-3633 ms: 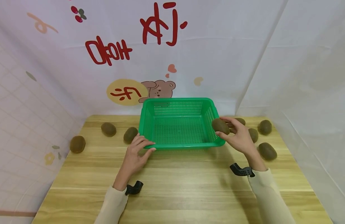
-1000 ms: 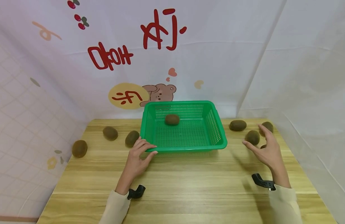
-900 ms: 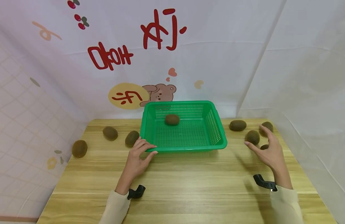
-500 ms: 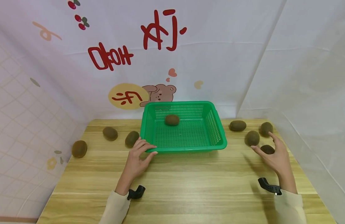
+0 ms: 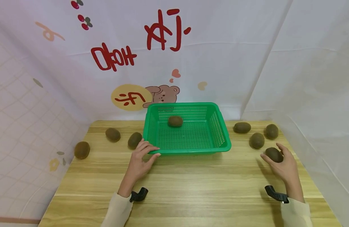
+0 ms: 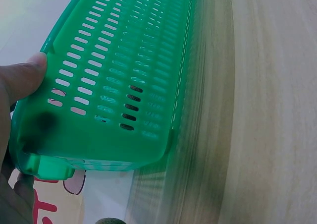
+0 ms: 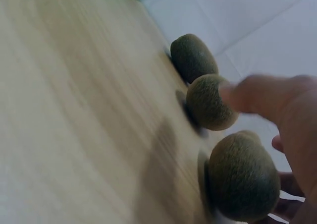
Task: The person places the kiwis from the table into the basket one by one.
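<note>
My left hand (image 5: 140, 159) grips the near left corner of a green plastic basket (image 5: 188, 151); the left wrist view shows the thumb (image 6: 30, 75) on its outer wall and fingers behind the rim. One brown kiwi (image 5: 175, 121) lies inside the basket, by the back wall. My right hand (image 5: 286, 165) is spread around the nearest kiwi (image 5: 274, 154) on the right side of the table. In the right wrist view, the thumb (image 7: 262, 97) stands apart from that kiwi (image 7: 242, 179), while the other fingers sit behind it, partly hidden.
More kiwis lie on the right: one by the back edge (image 5: 242, 127), one in the middle (image 5: 257, 140) and one near the wall (image 5: 271, 131). Left of the basket are three others, including the outermost kiwi (image 5: 82, 150). White printed cloth (image 5: 214, 56) encloses the wooden table (image 5: 191, 189).
The kiwi carried by my right hand earlier now lies in the basket. That hand has since moved right and toward me, to the nearest kiwi. My left hand has stayed at the basket corner.
</note>
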